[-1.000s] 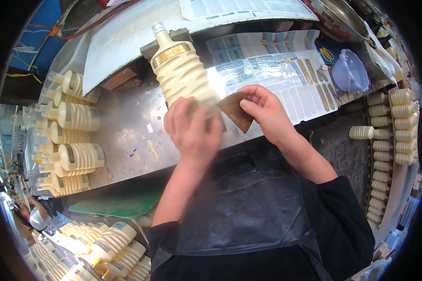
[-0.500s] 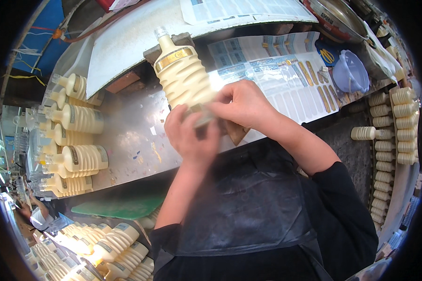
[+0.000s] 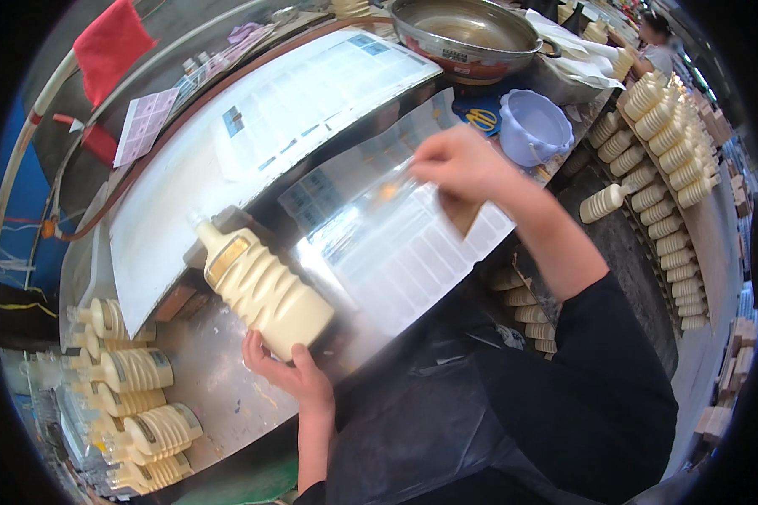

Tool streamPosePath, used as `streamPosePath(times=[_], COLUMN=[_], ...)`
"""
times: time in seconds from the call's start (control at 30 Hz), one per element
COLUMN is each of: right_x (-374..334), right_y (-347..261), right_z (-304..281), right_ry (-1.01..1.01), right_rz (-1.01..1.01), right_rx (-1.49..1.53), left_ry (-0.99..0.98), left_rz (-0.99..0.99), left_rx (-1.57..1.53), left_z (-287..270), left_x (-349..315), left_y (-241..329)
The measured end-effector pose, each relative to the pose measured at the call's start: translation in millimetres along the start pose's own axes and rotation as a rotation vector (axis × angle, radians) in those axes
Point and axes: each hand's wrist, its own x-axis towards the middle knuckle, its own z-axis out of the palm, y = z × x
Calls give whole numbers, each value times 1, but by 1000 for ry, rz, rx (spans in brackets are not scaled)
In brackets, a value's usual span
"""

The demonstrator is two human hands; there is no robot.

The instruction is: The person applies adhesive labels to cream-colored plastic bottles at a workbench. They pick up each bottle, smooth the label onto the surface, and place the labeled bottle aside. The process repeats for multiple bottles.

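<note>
A cream ribbed bottle point(image 3: 265, 290) with a clear neck and a gold label point(image 3: 226, 259) near its shoulder lies on the metal bench, its neck end against a dark block point(image 3: 195, 252). My left hand point(image 3: 299, 383) is closed around its base, thumb on one side and fingers on the other. Over the sheets of labels point(image 3: 387, 269), my right hand point(image 3: 459, 168) is raised and smeared by motion, finger and thumb pinched. A brown, flat, pointed piece point(image 3: 461, 215) hangs from under its palm. A blurred gold patch point(image 3: 387, 192) shows below the fingertips.
More cream bottles point(image 3: 130, 370) lie stacked at the left. A lilac bucket point(image 3: 535, 126), yellow-handled scissors point(image 3: 482, 119) and a steel pan point(image 3: 467, 38) stand at the far right. A raised white board point(image 3: 177, 227) runs behind. Bottle rows point(image 3: 669, 147) fill the right side, where another person appears.
The view has swung to the right. My right hand has left the bottle's base and moved over the label sheets. My left hand stays at the base, now cupping it.
</note>
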Motion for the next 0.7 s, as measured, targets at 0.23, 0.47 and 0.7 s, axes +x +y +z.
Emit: streamPosePath(times=[0.23,0.47,0.7], right_x=[17,53,45], right_y=[183,281,155], right_z=[-204,-236,-208], right_ry=[471,210,374], right_rz=[341,350,225], right_rx=[-474,-1048,-1182], left_ry=[-3,5,20], left_rz=[-5,-9,-129], left_rx=[-16,-4,-289], left_z=[4,0,-9], left_x=[1,2,2], left_y=[2,-10,-11])
